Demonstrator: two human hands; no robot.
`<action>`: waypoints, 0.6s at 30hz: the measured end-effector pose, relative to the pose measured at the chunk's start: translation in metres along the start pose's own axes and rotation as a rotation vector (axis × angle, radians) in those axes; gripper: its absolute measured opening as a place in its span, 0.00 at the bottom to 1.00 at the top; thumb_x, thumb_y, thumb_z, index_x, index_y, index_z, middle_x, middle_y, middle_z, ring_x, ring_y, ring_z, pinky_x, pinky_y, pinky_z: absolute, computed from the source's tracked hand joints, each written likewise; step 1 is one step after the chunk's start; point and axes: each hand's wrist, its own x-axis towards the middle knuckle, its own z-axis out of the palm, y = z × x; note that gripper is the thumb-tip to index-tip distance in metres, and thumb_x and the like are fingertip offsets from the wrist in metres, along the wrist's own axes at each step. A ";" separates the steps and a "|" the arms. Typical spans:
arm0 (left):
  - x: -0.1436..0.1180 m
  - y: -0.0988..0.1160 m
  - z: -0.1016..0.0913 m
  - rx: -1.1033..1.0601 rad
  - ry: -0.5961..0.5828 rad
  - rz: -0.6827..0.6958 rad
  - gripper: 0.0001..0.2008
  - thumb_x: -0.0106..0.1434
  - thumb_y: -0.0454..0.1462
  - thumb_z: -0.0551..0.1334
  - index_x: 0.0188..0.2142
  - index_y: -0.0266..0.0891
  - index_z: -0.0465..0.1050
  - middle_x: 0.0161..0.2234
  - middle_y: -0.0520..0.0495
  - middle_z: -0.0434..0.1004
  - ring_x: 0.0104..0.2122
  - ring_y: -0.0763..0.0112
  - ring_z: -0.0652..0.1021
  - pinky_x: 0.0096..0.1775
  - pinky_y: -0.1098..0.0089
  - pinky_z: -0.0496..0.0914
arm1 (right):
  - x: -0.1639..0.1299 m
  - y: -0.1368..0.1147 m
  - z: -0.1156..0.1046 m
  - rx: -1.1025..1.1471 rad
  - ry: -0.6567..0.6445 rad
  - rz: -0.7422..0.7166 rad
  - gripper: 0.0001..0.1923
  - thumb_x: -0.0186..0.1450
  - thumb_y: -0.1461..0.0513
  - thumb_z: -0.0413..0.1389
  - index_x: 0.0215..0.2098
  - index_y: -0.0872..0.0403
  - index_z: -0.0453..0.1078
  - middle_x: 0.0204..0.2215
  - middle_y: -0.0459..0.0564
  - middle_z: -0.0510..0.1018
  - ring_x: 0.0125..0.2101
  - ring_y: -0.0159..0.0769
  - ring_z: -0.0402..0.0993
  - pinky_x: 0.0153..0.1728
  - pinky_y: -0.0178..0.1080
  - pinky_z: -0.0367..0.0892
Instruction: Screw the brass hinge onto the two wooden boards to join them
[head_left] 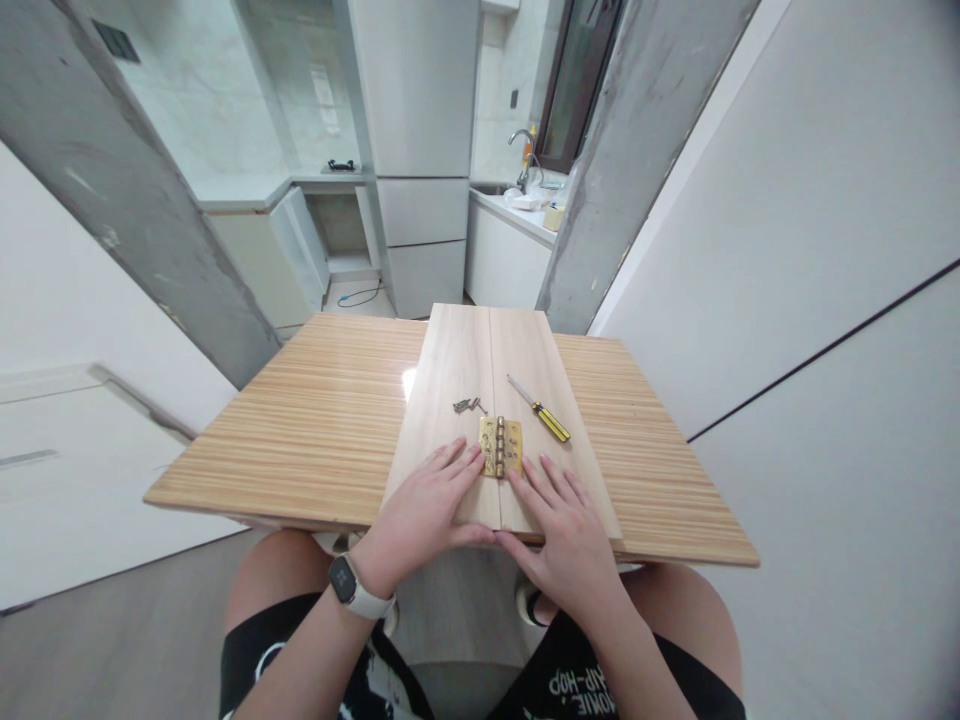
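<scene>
Two pale boards [457, 400] are laid side by side on the striped counter [315, 420]. A brass hinge [501, 446] is set across their seam, just beyond both hands. The left hand [424, 510] and right hand [566, 525] are pressed flat, fingers spread, gripping nothing. Screws [468, 405] and a screwdriver [540, 409] lie near the hinge.
</scene>
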 end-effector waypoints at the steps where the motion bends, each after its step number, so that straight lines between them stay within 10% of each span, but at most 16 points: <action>1: 0.000 0.000 -0.001 0.000 -0.002 -0.001 0.51 0.60 0.64 0.67 0.73 0.40 0.58 0.73 0.37 0.61 0.74 0.48 0.59 0.71 0.48 0.61 | 0.000 0.000 0.000 0.002 0.002 -0.004 0.38 0.69 0.47 0.59 0.74 0.47 0.61 0.71 0.54 0.66 0.72 0.59 0.57 0.68 0.64 0.58; 18: -0.002 0.000 0.000 -0.048 0.007 -0.016 0.50 0.59 0.57 0.73 0.73 0.43 0.58 0.73 0.39 0.61 0.74 0.50 0.58 0.73 0.47 0.59 | -0.002 0.004 -0.002 0.090 0.033 0.001 0.37 0.69 0.49 0.61 0.71 0.55 0.62 0.70 0.60 0.68 0.71 0.55 0.61 0.70 0.62 0.59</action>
